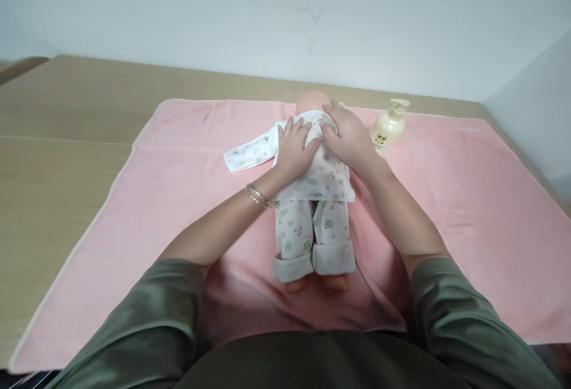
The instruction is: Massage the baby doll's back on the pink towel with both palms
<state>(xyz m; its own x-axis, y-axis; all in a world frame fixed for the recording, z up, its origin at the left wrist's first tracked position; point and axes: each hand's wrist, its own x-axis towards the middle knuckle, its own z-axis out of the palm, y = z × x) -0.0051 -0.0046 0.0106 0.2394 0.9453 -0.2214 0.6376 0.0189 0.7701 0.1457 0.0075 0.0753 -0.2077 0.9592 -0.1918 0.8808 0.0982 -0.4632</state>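
- I'm in a plain indoor room, set out like a baby-care corner; whether it belongs to a home or a training room, I can't tell.
- Pale walls [156, 26] meet in a corner to the right, with faint crack-like lines [317, 15] on the back one.
- A wood-toned table [57, 181] stands along that wall, spread with a pink blanket [178, 169].
- On it are a doll [312, 187] in printed clothes and a pump bottle [390, 124].

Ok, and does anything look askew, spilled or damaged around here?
I see no spill. On the doll, the sleeve on your left lies stretched out, no hand showing at its cuff. The pink blanket is rumpled around the feet, unlike its smoother sides. Thin marks on the wall resemble cracks.
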